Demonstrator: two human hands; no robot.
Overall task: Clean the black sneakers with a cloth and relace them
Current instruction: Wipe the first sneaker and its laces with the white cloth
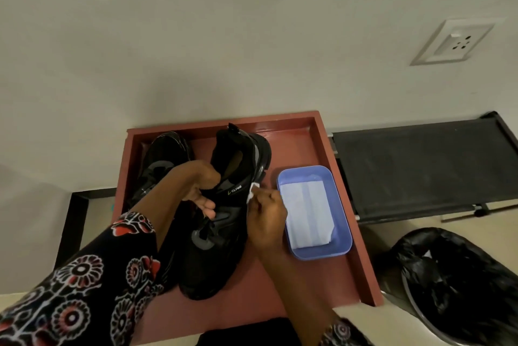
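Observation:
Two black sneakers stand on a red-brown tray. The right sneaker lies in the middle, toe towards me, with "CLYMB" printed on its side. My left hand grips its tongue at the opening. My right hand pinches a small white cloth and holds it against the sneaker's right side. The left sneaker stands behind my left arm, partly hidden.
A blue plastic tub with folded white cloths sits on the tray right of my right hand. A bin lined with a black bag stands at the lower right. A black folding stand lies against the wall.

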